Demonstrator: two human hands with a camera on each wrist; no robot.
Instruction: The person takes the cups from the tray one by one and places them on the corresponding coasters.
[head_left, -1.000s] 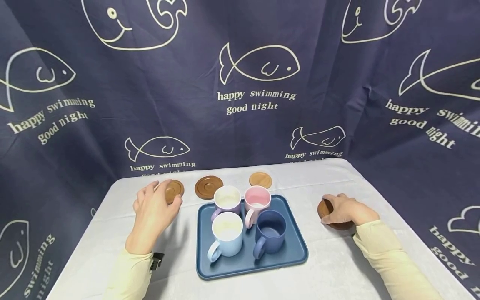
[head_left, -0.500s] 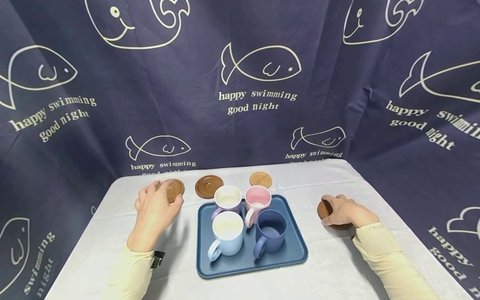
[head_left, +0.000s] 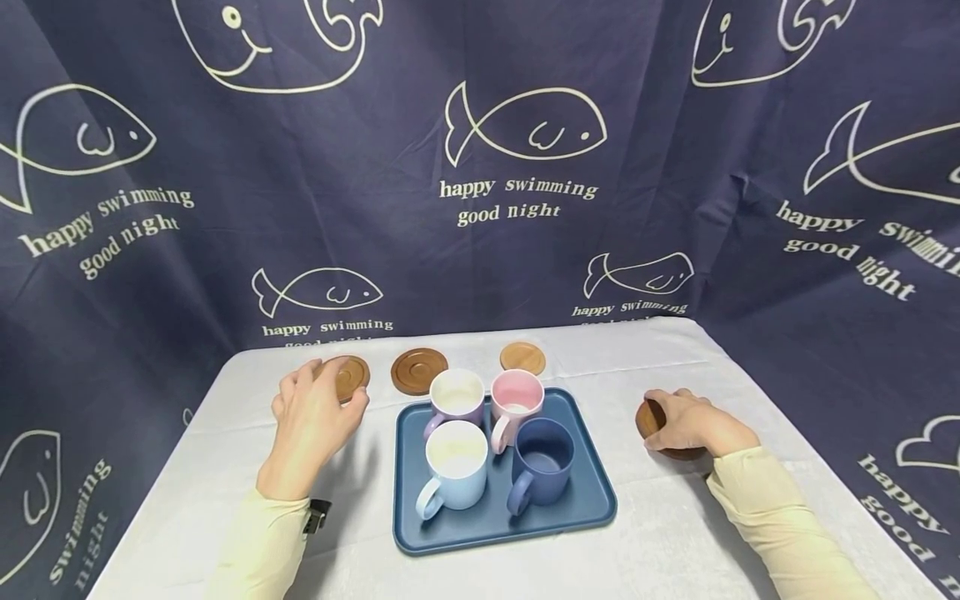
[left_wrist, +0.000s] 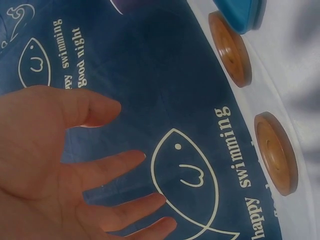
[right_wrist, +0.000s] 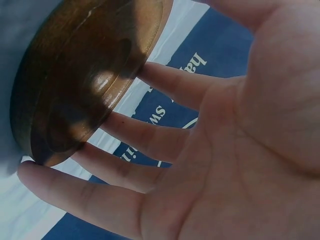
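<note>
My left hand (head_left: 315,417) is held over the near-left side of a round brown wooden coaster (head_left: 354,379), its fingers loosely bent. In the left wrist view the fingers are spread, with nothing between them and the coaster (left_wrist: 276,152) off to the right. On the right of the table, my right hand (head_left: 690,421) reaches over another brown wooden coaster (head_left: 649,419), which it partly covers. The right wrist view shows fairly straight fingers with fingertips right at the rim of this coaster (right_wrist: 80,85). The right thumb is mostly out of that view.
A blue tray (head_left: 495,537) between the hands carries several mugs: light blue (head_left: 465,483), dark blue (head_left: 551,475), pink (head_left: 517,392) and lilac (head_left: 468,408). Behind it lie a brown coaster (head_left: 418,371) and a paler one (head_left: 523,358). A fish-print curtain (head_left: 480,267) hangs behind the white-covered table.
The whole head view shifts slightly. Both hands keep practically the same position over their coasters, and the mugs and tray stay put.
</note>
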